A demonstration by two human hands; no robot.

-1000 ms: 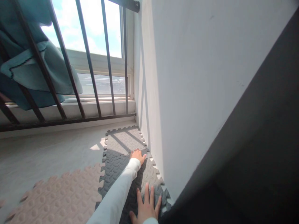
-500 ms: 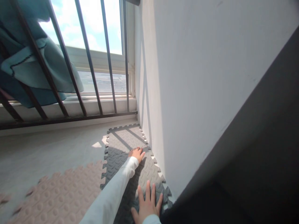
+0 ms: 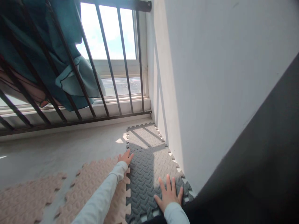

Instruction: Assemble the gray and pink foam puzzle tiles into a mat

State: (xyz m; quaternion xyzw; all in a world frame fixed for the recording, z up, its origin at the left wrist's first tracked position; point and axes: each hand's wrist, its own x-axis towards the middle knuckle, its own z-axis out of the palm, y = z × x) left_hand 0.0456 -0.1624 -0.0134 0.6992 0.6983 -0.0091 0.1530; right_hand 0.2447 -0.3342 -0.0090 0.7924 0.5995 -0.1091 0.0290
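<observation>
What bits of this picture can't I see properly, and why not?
All in the head view:
- Dark patch at lower right: too dark to tell what's there.
- Outside the window: too bright, and the far things are small and blurry.
- Blue cloth: crossed by bars, its top cut off by the picture's edge.
- Left pink mat: cut off by the left edge.
- Gray mat behind the right hand: the hand hides it.

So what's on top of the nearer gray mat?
On the nearer gray mat: the right hand, fingers spread, and a sunlit patch. The left hand is at its left edge. Covered: the surface under the right palm, and the floor beneath the mat.
</observation>
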